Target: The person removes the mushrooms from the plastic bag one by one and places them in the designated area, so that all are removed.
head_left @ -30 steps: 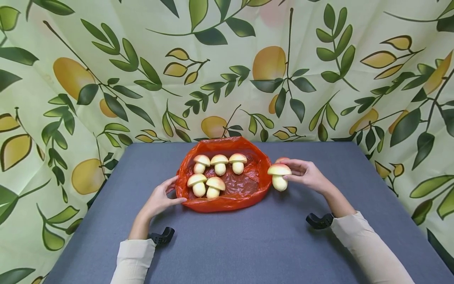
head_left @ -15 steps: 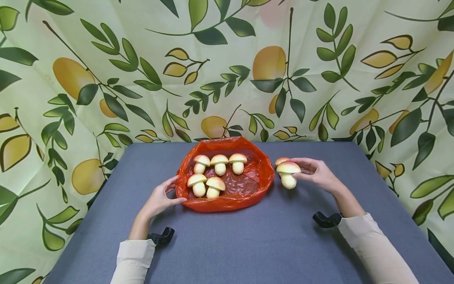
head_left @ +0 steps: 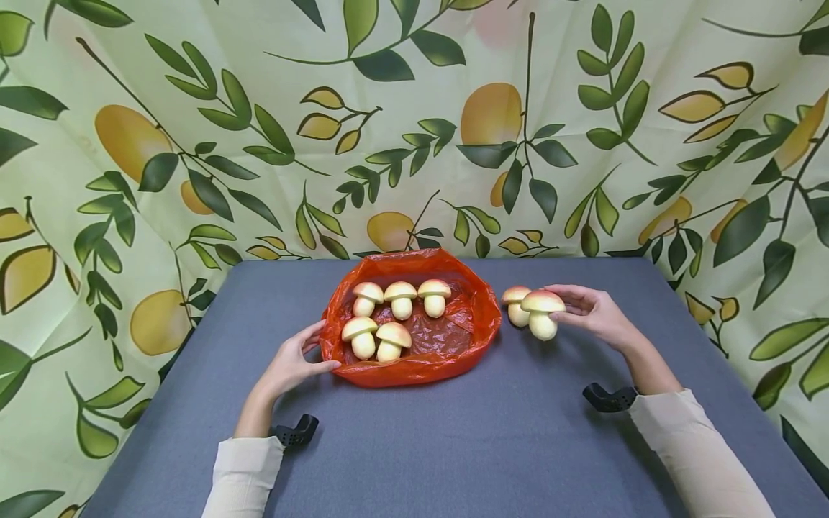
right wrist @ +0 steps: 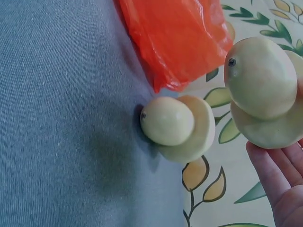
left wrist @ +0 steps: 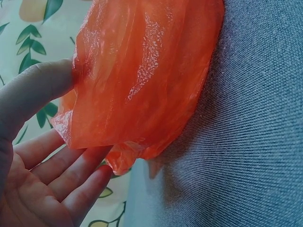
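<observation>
A red plastic bag (head_left: 414, 374) sits wide-mouthed on the table, with several model mushrooms (head_left: 401, 291) inside, mostly towards its left. My left hand (head_left: 294, 362) is at the bag's left end. Its thumb touches the front rim and its rather straight fingers touch the side, as the left wrist view also shows. To the right of the bag, my right hand (head_left: 588, 314) grips a mushroom (head_left: 542, 302) by its cap, pale stem downward, raised off the table. Another mushroom (head_left: 514, 296) stands on the table between that one and the bag, partly hidden in the head view.
Dark blue-grey cloth covers the table (head_left: 440, 446). Behind it and at both sides hangs a curtain (head_left: 414, 93) printed with leaves and fruit. A black wrist mount (head_left: 609, 398) sits on the right wrist, and another (head_left: 294, 430) on the left.
My right hand has moved to the right with its mushroom, away from the bag. More of the mushroom standing on the table now shows. The left hand and bag have stayed in place.
</observation>
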